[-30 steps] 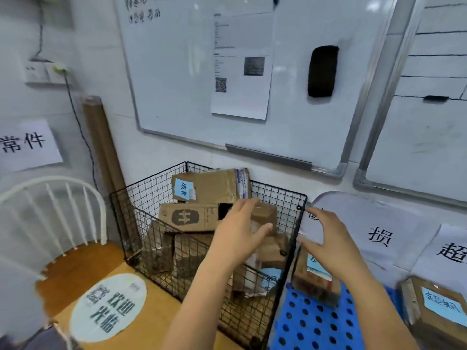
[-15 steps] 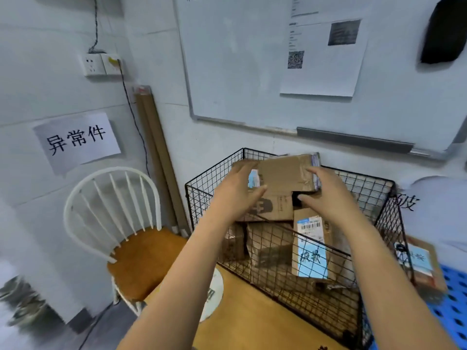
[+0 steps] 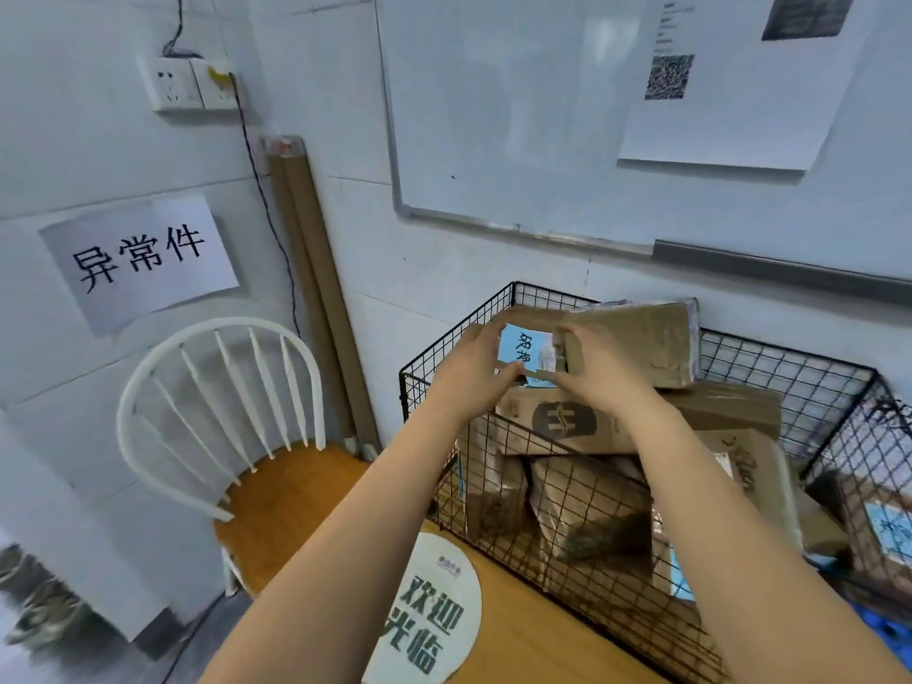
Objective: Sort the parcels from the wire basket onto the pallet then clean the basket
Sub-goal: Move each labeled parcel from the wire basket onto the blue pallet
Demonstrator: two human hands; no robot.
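The top parcel (image 3: 636,345), atop the heap in the wire basket (image 3: 814,387), is clamped by both grips: left hand (image 3: 469,375) and right hand (image 3: 599,375). Sorting is judged to be at an early stage — many parcels remain, and cleaning is not yet begun.

The left hand (image 3: 471,375) and right hand (image 3: 602,375) grip the left end of the top parcel (image 3: 636,340), a brown cardboard box with a blue label (image 3: 523,355) showing between the hands. The box lies on other parcels (image 3: 567,422) piled in the wire basket (image 3: 789,367), which stands on the wooden table (image 3: 518,634). A white chair (image 3: 276,501) stands to the left.
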